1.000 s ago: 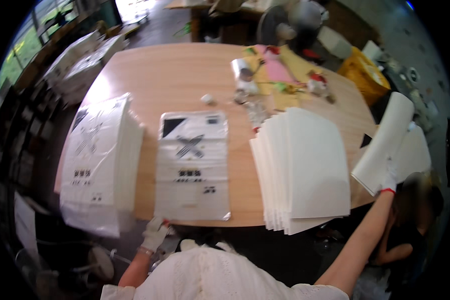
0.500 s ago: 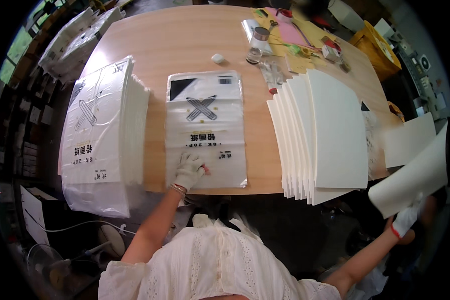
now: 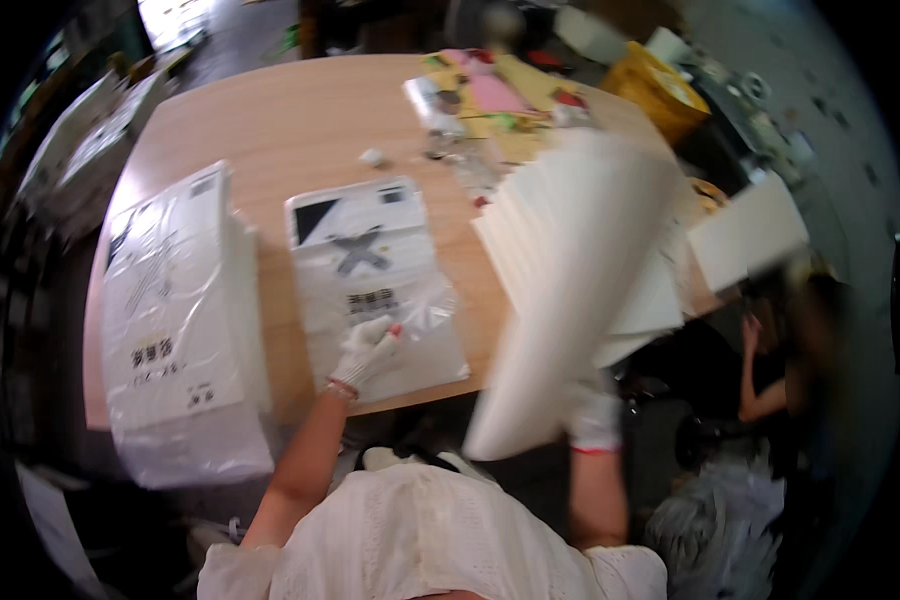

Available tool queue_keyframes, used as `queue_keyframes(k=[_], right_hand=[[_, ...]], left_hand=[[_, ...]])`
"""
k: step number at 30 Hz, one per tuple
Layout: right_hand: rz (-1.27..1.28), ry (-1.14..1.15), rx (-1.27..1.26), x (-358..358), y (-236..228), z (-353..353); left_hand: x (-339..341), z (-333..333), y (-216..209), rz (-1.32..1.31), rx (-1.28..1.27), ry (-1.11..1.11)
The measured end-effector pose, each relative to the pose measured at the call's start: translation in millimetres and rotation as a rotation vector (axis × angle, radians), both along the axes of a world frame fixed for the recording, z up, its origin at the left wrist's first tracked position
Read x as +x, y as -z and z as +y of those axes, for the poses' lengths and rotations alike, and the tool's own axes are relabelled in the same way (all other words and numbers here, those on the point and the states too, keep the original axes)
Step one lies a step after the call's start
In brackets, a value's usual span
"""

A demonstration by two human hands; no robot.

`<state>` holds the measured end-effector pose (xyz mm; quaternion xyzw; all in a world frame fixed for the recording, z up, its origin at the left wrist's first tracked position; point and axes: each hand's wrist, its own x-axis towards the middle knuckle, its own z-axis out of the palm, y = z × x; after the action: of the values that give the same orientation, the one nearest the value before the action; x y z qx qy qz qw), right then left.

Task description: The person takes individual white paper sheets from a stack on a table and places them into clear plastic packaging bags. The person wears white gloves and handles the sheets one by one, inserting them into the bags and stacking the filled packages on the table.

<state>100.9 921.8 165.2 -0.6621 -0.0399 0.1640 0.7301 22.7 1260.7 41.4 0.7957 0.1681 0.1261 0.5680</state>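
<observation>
My left hand, in a white knit glove with a bit of red at the fingertips, is closed at the near part of a clear printed plastic bag. The bag lies on the table, rumpled near the fingers. In my gloved right hand is a curved white sheet of paper, possibly several together, blurred by motion. It is held up by its near end and partly covers a fanned stack of white paper. At the left stands a thick pile of similar plastic bags.
The wooden table has a rounded far edge. A small white lump sits beyond the bag. Pink and yellow paper with small items lies far right. Past the right edge are a white board and another person's arm.
My right hand has swung the paper leftward from the far right to beside the bag. My left hand's fingers have curled, and the bag is now rumpled. The whole view has turned to the right.
</observation>
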Motion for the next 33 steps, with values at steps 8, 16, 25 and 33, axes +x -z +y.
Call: queue_keyframes(k=[8,16,25,33], right_hand=[[0.313,-0.547,0.424,-14.4,103.9,166.7],[0.166,-0.4,0.279,6.9,91.6,126.2],[-0.512,-0.399,-0.441,0.0,29.8,64.1],[-0.898,-0.507,-1.043,-36.3,53.9,36.1]], left_hand=[[-29.4,-7.3,34.0,0.016,-0.555,-0.101],[1.2,13.7,26.0,-0.218,-1.279,-0.266],[17.9,24.7,-15.5,-0.139,-0.87,-0.362],[41.1,10.1,-56.1,0.115,-0.519,-0.271]])
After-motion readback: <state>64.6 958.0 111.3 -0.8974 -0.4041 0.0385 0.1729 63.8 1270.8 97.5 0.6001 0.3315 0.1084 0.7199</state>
